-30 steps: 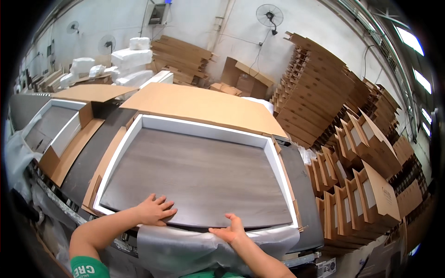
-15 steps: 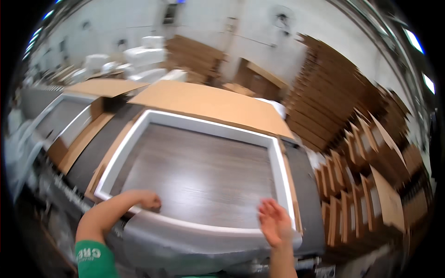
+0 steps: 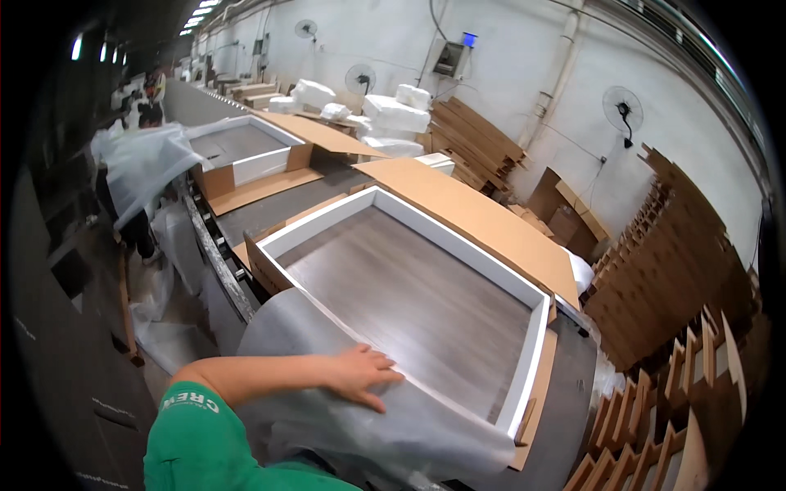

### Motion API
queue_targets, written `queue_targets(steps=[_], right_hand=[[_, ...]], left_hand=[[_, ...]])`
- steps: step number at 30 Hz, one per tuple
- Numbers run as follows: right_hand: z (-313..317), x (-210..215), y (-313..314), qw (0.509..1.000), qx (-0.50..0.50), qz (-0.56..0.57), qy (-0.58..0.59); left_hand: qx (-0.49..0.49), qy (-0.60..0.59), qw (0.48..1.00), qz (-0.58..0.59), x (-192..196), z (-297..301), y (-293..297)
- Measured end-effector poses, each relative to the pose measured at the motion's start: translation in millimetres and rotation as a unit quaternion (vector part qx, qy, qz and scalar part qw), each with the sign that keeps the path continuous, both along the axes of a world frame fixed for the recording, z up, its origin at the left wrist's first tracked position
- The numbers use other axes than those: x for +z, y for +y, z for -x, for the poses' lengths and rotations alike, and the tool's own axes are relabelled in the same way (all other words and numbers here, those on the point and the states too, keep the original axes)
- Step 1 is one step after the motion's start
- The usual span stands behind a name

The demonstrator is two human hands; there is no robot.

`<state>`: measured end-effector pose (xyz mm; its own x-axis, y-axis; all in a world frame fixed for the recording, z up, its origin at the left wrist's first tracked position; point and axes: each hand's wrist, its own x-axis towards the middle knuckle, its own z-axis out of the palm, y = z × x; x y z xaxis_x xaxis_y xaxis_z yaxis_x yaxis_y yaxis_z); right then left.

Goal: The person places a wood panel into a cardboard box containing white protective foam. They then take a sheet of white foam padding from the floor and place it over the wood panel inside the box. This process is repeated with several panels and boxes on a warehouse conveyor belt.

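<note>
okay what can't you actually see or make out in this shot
- Right hand: not in the head view at all.
- Near edge of the grey wood-grain panel: covered by the plastic sheet under the left hand.
- Person at far left: dark, partly behind plastic film.

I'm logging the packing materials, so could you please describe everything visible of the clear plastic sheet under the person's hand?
The plastic sheet is thin, translucent and slightly milky, with soft wrinkles and glare. It drapes over the near edge of the grey wood-grain panel, which lies flat inside a white foam frame, and it hangs down toward the person. The left hand lies flat on it, fingers spread. The right hand is out of view.
</note>
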<state>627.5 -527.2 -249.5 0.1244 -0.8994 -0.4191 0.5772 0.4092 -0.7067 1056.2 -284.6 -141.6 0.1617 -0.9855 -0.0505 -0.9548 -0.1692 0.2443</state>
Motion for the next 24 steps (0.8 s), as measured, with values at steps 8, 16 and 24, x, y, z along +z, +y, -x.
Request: queue_targets(steps=[8, 16, 24], right_hand=[[49.6, -31.0, 84.0, 0.995, 0.044, -0.089, 0.015], [162.1, -65.3, 128.1, 0.989, -0.03, -0.125, 0.07], [170.4, -61.0, 130.2, 0.988, -0.09, -0.127, 0.023]], left_hand=[[-0.056, -0.124, 0.989, 0.052, -18.7, 124.1, -62.1], [-0.146, -0.022, 0.971, 0.188, -31.3, 262.6, -111.7], [-0.281, -0.025, 0.939, -0.199, -121.8, 287.4, -140.0]])
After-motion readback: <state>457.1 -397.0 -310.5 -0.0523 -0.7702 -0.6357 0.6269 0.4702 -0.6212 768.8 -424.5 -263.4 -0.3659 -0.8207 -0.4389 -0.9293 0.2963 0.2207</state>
